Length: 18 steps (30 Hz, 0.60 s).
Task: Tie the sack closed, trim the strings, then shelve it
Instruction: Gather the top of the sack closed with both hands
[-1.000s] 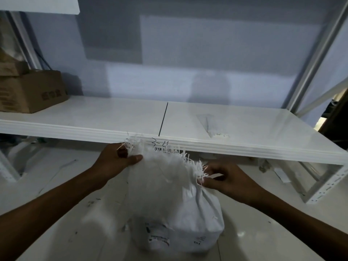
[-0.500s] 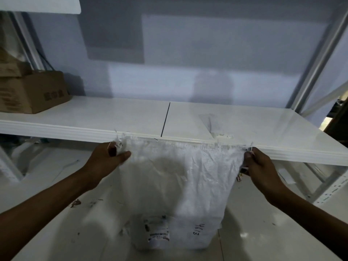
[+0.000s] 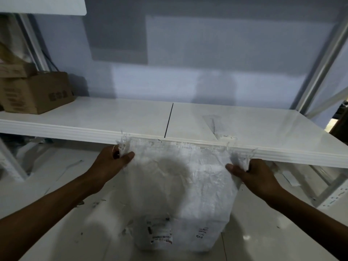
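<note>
The white woven sack (image 3: 178, 194) stands on the floor (image 3: 56, 232) at six o'clock, just below the front edge of the white shelf (image 3: 244, 129); its frayed mouth is stretched flat and wide; the left hand (image 3: 113, 162) at nine o'clock has its fingers closed on the left top corner, thumb pressed over the fabric; the right hand (image 3: 256, 176) at three o'clock likewise pinches the right corner; a printed label (image 3: 160, 232) shows low on the sack; a cardboard box (image 3: 35, 91) sits on the shelf at ten o'clock.
</note>
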{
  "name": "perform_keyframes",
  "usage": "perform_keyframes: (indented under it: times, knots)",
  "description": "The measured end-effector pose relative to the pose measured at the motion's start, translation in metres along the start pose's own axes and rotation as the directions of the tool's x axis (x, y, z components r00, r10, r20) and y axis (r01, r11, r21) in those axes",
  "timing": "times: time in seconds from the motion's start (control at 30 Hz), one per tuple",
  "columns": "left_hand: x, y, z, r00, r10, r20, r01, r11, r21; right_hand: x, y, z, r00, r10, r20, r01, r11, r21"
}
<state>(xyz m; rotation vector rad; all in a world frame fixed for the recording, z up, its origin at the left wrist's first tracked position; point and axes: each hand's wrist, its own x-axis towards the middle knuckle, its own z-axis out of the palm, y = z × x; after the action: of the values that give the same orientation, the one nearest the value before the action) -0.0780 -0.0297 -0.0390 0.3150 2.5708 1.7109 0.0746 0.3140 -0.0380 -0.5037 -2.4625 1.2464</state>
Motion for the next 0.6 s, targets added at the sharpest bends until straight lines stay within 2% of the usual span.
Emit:
perform_keyframes:
  times: [0.13, 0.3, 0.4, 0.6]
  knots:
    - [0.001, -0.001, 0.007, 0.999, -0.022, 0.025, 0.022, 0.999, -0.024, -0.002, 0.002, 0.007, 1.000, -0.007, -0.029, 0.012, 0.986, 0.168]
    - [-0.003, 0.000, 0.024, 1.000, -0.004, 0.002, 0.004, 0.993, -0.115, 0.005, 0.004, 0.020, 0.985, 0.154, -0.073, -0.110, 0.901, 0.419]
    - [-0.002, 0.000, 0.034, 1.000, -0.017, 0.002, 0.017, 0.987, -0.160, 0.010, 0.002, 0.025, 0.975, 0.198, -0.099, -0.134, 0.883, 0.450]
    - [0.002, 0.007, 0.049, 0.992, -0.086, -0.092, 0.062, 0.969, -0.240, 0.012, 0.000, 0.036, 0.979, 0.180, -0.091, -0.123, 0.888, 0.443]
